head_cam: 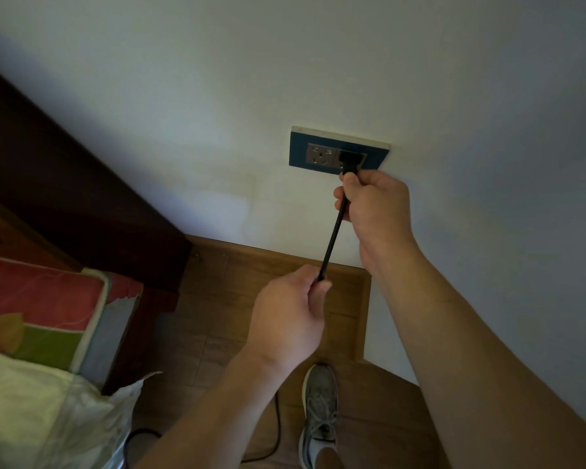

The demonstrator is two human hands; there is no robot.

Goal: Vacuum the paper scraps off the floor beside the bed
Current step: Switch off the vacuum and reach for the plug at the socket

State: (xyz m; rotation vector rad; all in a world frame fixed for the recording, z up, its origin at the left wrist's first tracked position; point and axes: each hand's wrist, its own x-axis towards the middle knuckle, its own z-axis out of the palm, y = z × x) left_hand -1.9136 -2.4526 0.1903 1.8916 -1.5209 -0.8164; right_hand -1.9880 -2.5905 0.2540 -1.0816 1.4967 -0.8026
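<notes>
Tautly, the cord (333, 235) points between twelve and one o'clock into the socket (318, 154); left hand (288, 316) and right hand (372, 204) grip it.

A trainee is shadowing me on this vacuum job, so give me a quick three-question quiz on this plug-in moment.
1. True or false: the black plug is at the left outlet of the blue wall socket.
2. Where does the left hand grip the cord?
A) right at the plug
B) lower down, below the right hand
C) it holds nothing
3. Fill in: the grey shoe stands on a floor made of ___.

Key: 1 false, the plug is at the right outlet; 2 B; 3 wood.
</notes>
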